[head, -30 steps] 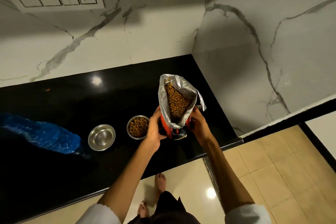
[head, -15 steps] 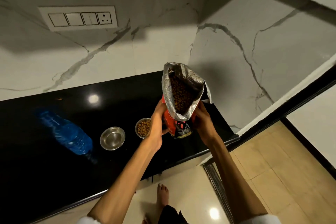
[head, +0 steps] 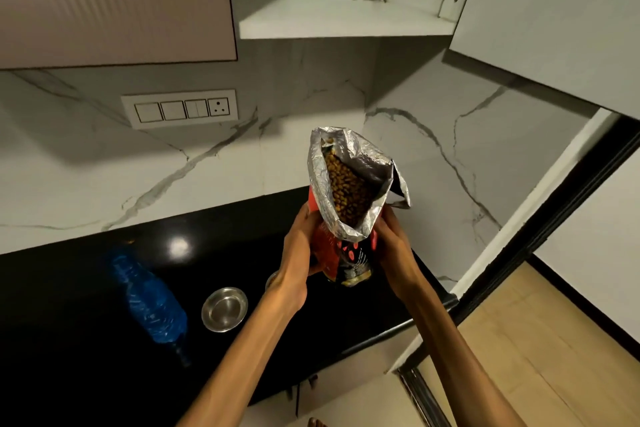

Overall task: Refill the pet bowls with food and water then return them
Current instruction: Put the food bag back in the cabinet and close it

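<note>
While both hands are wrapped around its lower half, the pet food bag [head: 346,204] sits above the black counter [head: 86,340], long axis roughly upright, open foil mouth pointing up and tipped slightly away toward the wall, kibble showing inside. Left hand [head: 299,246] grips the left side, right hand [head: 391,246] grips the right. An empty steel bowl [head: 224,309] is on the counter, with a blue water bottle [head: 149,298] lying on its side beside it, cap end toward the counter's front edge.
</note>
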The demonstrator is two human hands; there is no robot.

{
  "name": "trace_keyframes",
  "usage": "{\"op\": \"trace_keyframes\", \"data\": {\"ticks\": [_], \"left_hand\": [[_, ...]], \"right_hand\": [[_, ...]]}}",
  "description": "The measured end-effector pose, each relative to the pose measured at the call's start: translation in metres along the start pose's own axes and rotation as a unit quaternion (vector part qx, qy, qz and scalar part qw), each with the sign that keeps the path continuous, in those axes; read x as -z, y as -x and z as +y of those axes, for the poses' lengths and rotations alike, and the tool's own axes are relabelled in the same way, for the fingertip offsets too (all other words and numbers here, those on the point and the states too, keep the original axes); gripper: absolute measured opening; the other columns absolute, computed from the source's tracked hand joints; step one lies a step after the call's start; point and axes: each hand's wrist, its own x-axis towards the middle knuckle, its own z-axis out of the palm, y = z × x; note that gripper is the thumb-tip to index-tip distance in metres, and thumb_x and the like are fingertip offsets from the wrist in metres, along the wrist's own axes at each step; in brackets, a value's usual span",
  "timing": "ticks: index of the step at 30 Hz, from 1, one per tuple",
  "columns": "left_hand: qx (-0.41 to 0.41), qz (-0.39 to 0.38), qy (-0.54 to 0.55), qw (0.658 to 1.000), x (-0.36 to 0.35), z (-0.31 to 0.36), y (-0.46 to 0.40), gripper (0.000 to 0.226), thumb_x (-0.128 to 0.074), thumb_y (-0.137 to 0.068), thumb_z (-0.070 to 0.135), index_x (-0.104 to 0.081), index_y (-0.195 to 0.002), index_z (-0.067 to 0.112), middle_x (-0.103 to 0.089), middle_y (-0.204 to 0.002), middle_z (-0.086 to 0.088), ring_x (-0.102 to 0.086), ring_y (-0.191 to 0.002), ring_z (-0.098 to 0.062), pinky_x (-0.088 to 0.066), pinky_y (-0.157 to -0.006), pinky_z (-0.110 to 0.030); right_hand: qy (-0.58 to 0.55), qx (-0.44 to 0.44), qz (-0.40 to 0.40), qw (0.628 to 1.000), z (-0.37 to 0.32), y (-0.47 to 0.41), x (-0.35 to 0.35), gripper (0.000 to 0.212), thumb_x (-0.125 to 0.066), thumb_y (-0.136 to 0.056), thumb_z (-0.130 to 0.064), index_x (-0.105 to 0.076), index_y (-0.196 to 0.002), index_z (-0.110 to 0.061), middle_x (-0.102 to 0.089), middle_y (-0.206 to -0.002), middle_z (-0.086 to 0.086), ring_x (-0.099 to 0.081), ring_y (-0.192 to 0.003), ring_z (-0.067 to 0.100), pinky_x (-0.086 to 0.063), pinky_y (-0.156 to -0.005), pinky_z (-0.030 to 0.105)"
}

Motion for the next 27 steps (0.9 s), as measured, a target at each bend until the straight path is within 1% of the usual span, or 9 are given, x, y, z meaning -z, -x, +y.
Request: {"op": "trace_keyframes", "data": {"ticks": [3,7,11,14,17,19,21,25,27], "left_hand": [[-0.009,-0.015,-0.009,1.0,0.0,0.02,0.007,0.046,-0.044,-0.093,0.068,-0.059,-0.134,0.054,-0.07,-0.13,0.005,-0.065,-0.119,-0.019,-0.054,-0.099,-0.051],[-0.007,-0.024,-0.019,1.0,0.001,0.045,0.016,0.076,-0.052,-0.07,0.082,-0.064,-0.134,0.043,-0.071,-0.129,0.004,-0.065,-0.12,-0.021,-0.055,-0.097,-0.051],[-0.019,-0.019,-0.032,0.999,0.001,0.068,0.023,0.055,-0.051,-0.091,0.069,-0.067,-0.131,0.035,-0.073,-0.124,0.003,-0.065,-0.118,-0.021,-0.056,-0.086,-0.042],[-0.023,-0.03,-0.045,0.998,-0.001,0.086,0.03,0.053,-0.05,-0.094,0.065,-0.069,-0.128,0.029,-0.076,-0.116,-0.001,-0.069,-0.111,-0.022,-0.054,-0.074,-0.035],[-0.04,-0.039,-0.051,0.997,-0.003,0.108,0.04,0.048,-0.05,-0.095,0.062,-0.072,-0.12,0.027,-0.079,-0.102,0.001,-0.072,-0.102,-0.02,-0.053,-0.07,-0.032],[-0.055,-0.043,-0.055,0.996,-0.006,0.121,0.044,0.043,-0.051,-0.095,0.061,-0.072,-0.114,0.028,-0.077,-0.094,0.003,-0.07,-0.097,-0.018,-0.052,-0.071,-0.033],[-0.071,-0.047,-0.062,0.994,-0.009,0.136,0.048,0.038,-0.05,-0.097,0.06,-0.07,-0.11,0.032,-0.075,-0.095,0.002,-0.068,-0.094,-0.016,-0.053,-0.073,-0.034],[-0.095,-0.05,-0.075,0.991,-0.016,0.163,0.054,0.03,-0.05,-0.096,0.061,-0.067,-0.105,0.038,-0.073,-0.104,-0.002,-0.066,-0.099,-0.02,-0.058,-0.088,-0.046],[-0.105,-0.051,-0.078,0.99,-0.021,0.175,0.057,0.032,-0.052,-0.094,0.062,-0.067,-0.108,0.036,-0.073,-0.104,-0.003,-0.067,-0.1,-0.022,-0.057,-0.09,-0.049]], "right_hand": [[-0.003,0.024,0.002,1.0,-0.02,0.004,-0.005,0.071,-0.067,-0.092,-0.06,-0.043,-0.156,-0.043,-0.06,-0.149,-0.012,-0.062,-0.133,0.016,-0.049,-0.112,0.056],[0.004,0.051,-0.005,0.999,-0.048,0.009,-0.013,0.059,-0.063,-0.097,-0.057,-0.048,-0.152,-0.044,-0.061,-0.148,-0.012,-0.063,-0.132,0.018,-0.052,-0.109,0.057],[0.007,0.075,-0.021,0.997,-0.075,0.015,-0.019,0.05,-0.055,-0.103,-0.046,-0.049,-0.152,-0.04,-0.064,-0.145,-0.011,-0.065,-0.13,0.016,-0.057,-0.103,0.046],[0.014,0.084,-0.022,0.996,-0.096,0.021,-0.024,0.044,-0.052,-0.106,-0.04,-0.051,-0.15,-0.04,-0.068,-0.137,-0.016,-0.069,-0.121,0.009,-0.062,-0.082,0.025],[0.008,0.087,-0.01,0.996,-0.122,0.026,-0.031,0.039,-0.053,-0.106,-0.041,-0.054,-0.145,-0.042,-0.072,-0.127,-0.023,-0.072,-0.111,0.001,-0.061,-0.074,0.019],[0.009,0.094,-0.005,0.995,-0.138,0.029,-0.035,0.038,-0.055,-0.1,-0.045,-0.055,-0.138,-0.045,-0.074,-0.114,-0.03,-0.073,-0.101,-0.006,-0.06,-0.067,0.018],[0.008,0.101,0.0,0.995,-0.153,0.031,-0.036,0.039,-0.055,-0.094,-0.05,-0.056,-0.133,-0.048,-0.075,-0.107,-0.032,-0.073,-0.096,-0.008,-0.058,-0.065,0.019],[-0.002,0.118,0.005,0.993,-0.179,0.031,-0.035,0.046,-0.057,-0.09,-0.051,-0.058,-0.136,-0.043,-0.077,-0.117,-0.019,-0.075,-0.105,0.003,-0.062,-0.071,0.024],[0.012,0.128,0.004,0.992,-0.193,0.031,-0.034,0.049,-0.056,-0.089,-0.055,-0.058,-0.136,-0.045,-0.077,-0.117,-0.019,-0.074,-0.107,0.004,-0.062,-0.076,0.029]]}}
